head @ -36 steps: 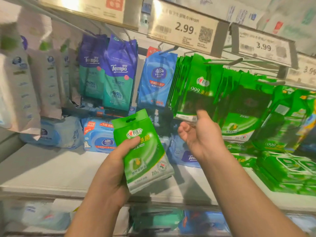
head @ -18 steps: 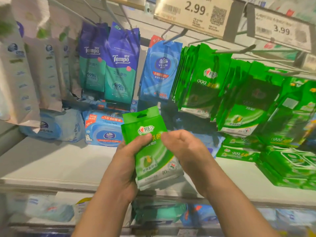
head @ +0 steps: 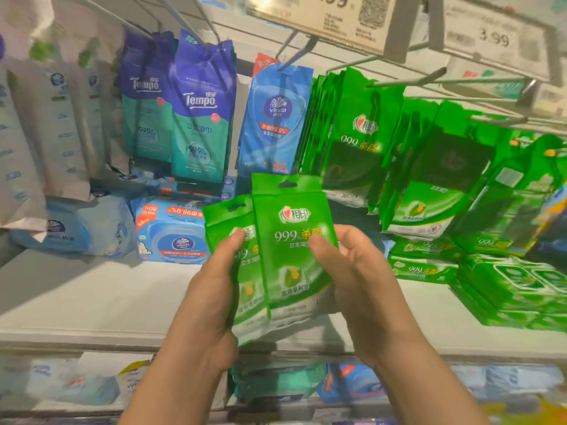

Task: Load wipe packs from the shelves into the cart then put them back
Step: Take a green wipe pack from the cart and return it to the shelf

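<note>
1. Retail shelving fills the view: a white shelf [head: 92, 289] with wipe packs hung on pegs above it and price tags [head: 325, 16] overhead.
2. Left section: pale hanging packs, then purple Tempo packs [head: 202, 118], with a blue Vinda box [head: 171, 231] lying on the shelf below.
3. Left hand [head: 211, 299]: fingers curled round the rear green pack [head: 228, 219], thumb pressed on its face.
4. Front green pack [head: 291, 246] overlaps the rear one, held above the shelf edge.
5. Right hand [head: 359, 280]: thumb on the front pack's face, fingers behind it, pinching.
6. Right section: matching hanging green packs [head: 356, 136] on pegs.
7. Assessment: two packs are being gathered; no cart is visible, so loading or re-hanging cannot be determined. Next move requires squaring both packs into one grip.
</note>
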A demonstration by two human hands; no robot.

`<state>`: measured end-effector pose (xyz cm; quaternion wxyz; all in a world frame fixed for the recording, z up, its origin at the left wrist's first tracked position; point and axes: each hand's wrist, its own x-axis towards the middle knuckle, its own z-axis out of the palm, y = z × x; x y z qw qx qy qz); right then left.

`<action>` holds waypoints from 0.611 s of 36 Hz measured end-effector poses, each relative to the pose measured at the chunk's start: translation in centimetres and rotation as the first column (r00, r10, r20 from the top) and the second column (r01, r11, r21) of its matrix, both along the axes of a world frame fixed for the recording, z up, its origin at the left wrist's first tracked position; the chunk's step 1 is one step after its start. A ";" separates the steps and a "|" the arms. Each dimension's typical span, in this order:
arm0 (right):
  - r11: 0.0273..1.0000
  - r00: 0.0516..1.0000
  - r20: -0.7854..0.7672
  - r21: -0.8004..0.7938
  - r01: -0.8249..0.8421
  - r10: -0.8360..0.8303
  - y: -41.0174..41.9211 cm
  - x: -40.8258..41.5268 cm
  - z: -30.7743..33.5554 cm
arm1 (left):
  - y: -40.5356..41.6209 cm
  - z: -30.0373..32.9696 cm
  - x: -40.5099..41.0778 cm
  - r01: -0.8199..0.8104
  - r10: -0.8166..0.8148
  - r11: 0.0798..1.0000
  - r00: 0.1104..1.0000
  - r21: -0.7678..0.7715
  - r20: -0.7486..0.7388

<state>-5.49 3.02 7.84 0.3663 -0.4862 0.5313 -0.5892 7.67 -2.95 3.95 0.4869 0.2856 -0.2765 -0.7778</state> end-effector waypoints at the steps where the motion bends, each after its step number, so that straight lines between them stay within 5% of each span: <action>1: 0.999 1.000 0.003 -0.030 0.022 -0.022 0.1 -0.2 0.1 | -0.2 0.0 -0.1 -0.030 0.031 0.999 0.999 -0.012 0.025; 15: 0.789 0.931 0.021 -0.524 0.321 -0.365 3.1 -1.7 4.8 | -0.6 2.4 -1.1 -0.164 0.166 0.986 0.973 -0.026 0.160; 22: 0.765 0.898 0.005 -0.521 0.378 -0.441 2.4 -2.4 6.1 | 0.4 4.3 -1.7 -0.168 0.161 0.986 0.967 0.017 0.196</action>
